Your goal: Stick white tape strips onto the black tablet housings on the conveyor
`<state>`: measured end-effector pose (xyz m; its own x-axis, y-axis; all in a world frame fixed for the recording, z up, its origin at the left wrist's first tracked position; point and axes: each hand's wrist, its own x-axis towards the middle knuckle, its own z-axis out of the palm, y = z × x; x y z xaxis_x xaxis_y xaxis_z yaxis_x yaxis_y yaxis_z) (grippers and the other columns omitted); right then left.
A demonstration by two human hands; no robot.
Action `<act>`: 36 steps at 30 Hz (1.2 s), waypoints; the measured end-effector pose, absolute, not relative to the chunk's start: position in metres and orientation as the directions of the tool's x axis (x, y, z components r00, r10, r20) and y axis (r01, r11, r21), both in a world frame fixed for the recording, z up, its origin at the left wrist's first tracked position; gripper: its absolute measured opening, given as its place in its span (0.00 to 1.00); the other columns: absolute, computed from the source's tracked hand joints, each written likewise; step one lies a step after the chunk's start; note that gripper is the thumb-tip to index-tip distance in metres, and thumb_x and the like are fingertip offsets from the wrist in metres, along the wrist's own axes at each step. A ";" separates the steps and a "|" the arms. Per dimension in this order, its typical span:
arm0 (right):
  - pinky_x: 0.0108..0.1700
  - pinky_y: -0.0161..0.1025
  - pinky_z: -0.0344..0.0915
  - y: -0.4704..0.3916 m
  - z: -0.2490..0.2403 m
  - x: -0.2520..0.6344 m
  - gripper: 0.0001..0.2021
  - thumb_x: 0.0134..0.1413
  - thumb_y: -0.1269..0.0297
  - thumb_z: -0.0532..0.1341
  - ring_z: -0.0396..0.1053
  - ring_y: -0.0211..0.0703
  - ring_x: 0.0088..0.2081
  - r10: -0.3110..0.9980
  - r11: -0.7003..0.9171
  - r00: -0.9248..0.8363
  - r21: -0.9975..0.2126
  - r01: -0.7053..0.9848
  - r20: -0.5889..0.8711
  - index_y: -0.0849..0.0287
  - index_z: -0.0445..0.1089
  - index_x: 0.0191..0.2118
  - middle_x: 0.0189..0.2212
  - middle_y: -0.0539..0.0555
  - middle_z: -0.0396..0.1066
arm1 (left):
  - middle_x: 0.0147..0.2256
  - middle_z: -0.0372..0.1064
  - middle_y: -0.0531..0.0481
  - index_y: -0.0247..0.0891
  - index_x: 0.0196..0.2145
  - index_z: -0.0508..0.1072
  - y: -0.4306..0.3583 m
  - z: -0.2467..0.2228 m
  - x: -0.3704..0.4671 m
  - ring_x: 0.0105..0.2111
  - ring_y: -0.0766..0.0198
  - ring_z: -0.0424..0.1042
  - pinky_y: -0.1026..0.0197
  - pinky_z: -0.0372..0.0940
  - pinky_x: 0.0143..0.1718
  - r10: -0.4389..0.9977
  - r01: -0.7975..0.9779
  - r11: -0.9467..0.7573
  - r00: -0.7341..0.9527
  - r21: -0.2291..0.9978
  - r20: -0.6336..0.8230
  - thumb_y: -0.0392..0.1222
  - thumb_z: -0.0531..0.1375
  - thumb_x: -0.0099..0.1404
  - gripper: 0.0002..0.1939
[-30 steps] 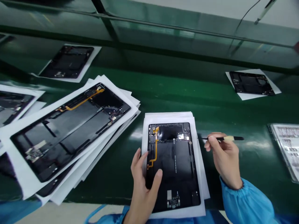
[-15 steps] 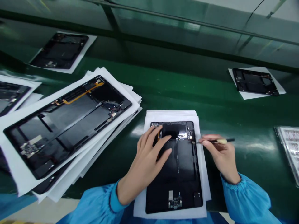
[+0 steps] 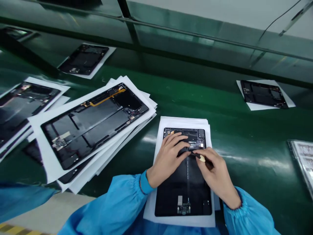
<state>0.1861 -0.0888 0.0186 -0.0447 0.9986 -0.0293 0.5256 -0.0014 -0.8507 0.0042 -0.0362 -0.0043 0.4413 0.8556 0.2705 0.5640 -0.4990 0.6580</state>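
Observation:
An opened tablet (image 3: 183, 186), its inner parts showing, lies upright to me on white sheets (image 3: 151, 209). My left hand (image 3: 168, 156) rests across its upper left part, fingers stretched and apart, with the thumb near the tablet's middle. My right hand (image 3: 212, 169) is closed on a slim dark tool with a cream-coloured band (image 3: 202, 158), held over the upper middle of the tablet. The tool's tip comes close to my left thumb; the fingers partly hide it, and its exact kind is unclear.
To the left, a larger opened tablet (image 3: 97, 127) with an orange ribbon cable tops a stack of sheets and tablets. Another opened tablet (image 3: 22, 107) lies farther left. Two more tablets (image 3: 84, 59) (image 3: 264, 94) lie at the back. A clear tray (image 3: 304, 163) stands at the right edge.
My right hand has moved left with the tool, from beside the tablet's right edge to over its middle, close to my left hand. The view has shifted slightly.

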 end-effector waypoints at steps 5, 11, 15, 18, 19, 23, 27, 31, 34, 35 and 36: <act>0.27 0.33 0.67 -0.105 0.019 0.175 0.11 0.58 0.69 0.58 0.69 0.38 0.27 0.988 0.144 -0.120 -0.820 0.553 0.093 0.55 0.74 0.46 0.29 0.51 0.73 | 0.33 0.78 0.51 0.40 0.32 0.77 -0.060 0.024 -0.003 0.42 0.59 0.75 0.54 0.69 0.47 0.884 0.226 -0.417 0.326 0.881 0.335 0.34 0.65 0.63 0.04; 0.25 0.37 0.61 -0.135 0.029 0.173 0.16 0.64 0.73 0.52 0.64 0.39 0.23 0.781 0.624 -0.443 -0.580 0.524 0.440 0.62 0.72 0.52 0.21 0.49 0.65 | 0.30 0.70 0.49 0.38 0.34 0.73 -0.122 0.055 -0.028 0.28 0.65 0.69 0.64 0.68 0.30 0.963 0.073 -0.028 0.270 0.997 0.007 0.50 0.64 0.63 0.12; 0.25 0.39 0.59 -0.146 0.029 0.174 0.19 0.64 0.73 0.53 0.64 0.40 0.23 0.723 0.690 -0.517 -0.451 0.566 0.459 0.64 0.68 0.58 0.21 0.50 0.65 | 0.24 0.68 0.52 0.35 0.31 0.71 -0.133 0.056 -0.033 0.23 0.70 0.66 0.67 0.65 0.26 0.753 0.042 0.508 0.463 0.861 -0.467 0.53 0.64 0.62 0.17; 0.27 0.39 0.64 -0.152 0.033 0.177 0.22 0.65 0.75 0.51 0.67 0.40 0.24 0.767 0.642 -0.487 -0.527 0.557 0.418 0.62 0.62 0.63 0.23 0.50 0.67 | 0.25 0.70 0.51 0.34 0.32 0.73 -0.131 0.052 -0.027 0.23 0.69 0.68 0.66 0.66 0.28 0.687 -0.028 0.626 0.494 0.779 -0.533 0.54 0.66 0.60 0.18; 0.29 0.38 0.66 -0.155 0.036 0.179 0.23 0.65 0.74 0.51 0.69 0.40 0.25 0.793 0.608 -0.463 -0.558 0.564 0.396 0.60 0.60 0.64 0.24 0.50 0.69 | 0.25 0.70 0.51 0.34 0.32 0.74 -0.131 0.050 -0.025 0.24 0.69 0.69 0.66 0.67 0.28 0.708 -0.036 0.605 0.482 0.795 -0.517 0.53 0.66 0.60 0.17; 0.34 0.37 0.72 -0.167 0.051 0.189 0.20 0.65 0.70 0.53 0.75 0.41 0.29 0.871 0.492 -0.383 -0.578 0.651 0.309 0.56 0.63 0.61 0.29 0.51 0.76 | 0.27 0.74 0.49 0.36 0.35 0.78 -0.129 0.051 -0.016 0.27 0.65 0.72 0.64 0.70 0.31 0.813 0.018 0.377 0.473 0.926 -0.340 0.47 0.63 0.65 0.11; 0.36 0.37 0.73 -0.176 0.064 0.198 0.19 0.69 0.69 0.45 0.77 0.43 0.33 0.854 0.520 -0.426 -0.460 0.720 0.297 0.61 0.66 0.58 0.35 0.55 0.78 | 0.32 0.76 0.46 0.38 0.37 0.79 -0.127 0.055 -0.010 0.31 0.63 0.74 0.64 0.71 0.33 0.858 0.128 -0.091 0.514 0.988 0.012 0.37 0.57 0.70 0.09; 0.31 0.37 0.73 -0.178 0.074 0.199 0.19 0.69 0.69 0.45 0.75 0.42 0.27 0.830 0.557 -0.523 -0.321 0.766 0.193 0.71 0.65 0.57 0.28 0.56 0.76 | 0.36 0.75 0.45 0.37 0.44 0.75 -0.129 0.054 -0.006 0.34 0.63 0.74 0.64 0.72 0.35 0.781 0.217 -0.432 0.576 0.875 0.242 0.30 0.55 0.70 0.10; 0.27 0.40 0.71 -0.176 0.077 0.196 0.20 0.66 0.76 0.42 0.73 0.43 0.24 0.790 0.613 -0.590 -0.186 0.768 0.167 0.76 0.67 0.52 0.26 0.58 0.74 | 0.37 0.75 0.44 0.34 0.47 0.72 -0.132 0.052 -0.005 0.34 0.60 0.73 0.60 0.73 0.37 0.707 0.313 -0.595 0.643 0.741 0.296 0.30 0.51 0.72 0.12; 0.25 0.40 0.70 -0.174 0.076 0.194 0.20 0.65 0.78 0.42 0.72 0.44 0.23 0.772 0.635 -0.614 -0.147 0.759 0.166 0.77 0.68 0.51 0.26 0.58 0.74 | 0.37 0.75 0.43 0.33 0.47 0.71 -0.133 0.052 -0.005 0.34 0.59 0.74 0.58 0.73 0.38 0.684 0.342 -0.638 0.664 0.691 0.303 0.31 0.48 0.73 0.13; 0.24 0.41 0.68 -0.173 0.076 0.193 0.20 0.63 0.79 0.43 0.71 0.44 0.22 0.756 0.652 -0.633 -0.116 0.749 0.166 0.77 0.69 0.49 0.25 0.59 0.73 | 0.36 0.75 0.42 0.32 0.47 0.71 -0.133 0.052 -0.006 0.34 0.58 0.74 0.56 0.74 0.38 0.663 0.363 -0.671 0.683 0.646 0.306 0.32 0.46 0.74 0.15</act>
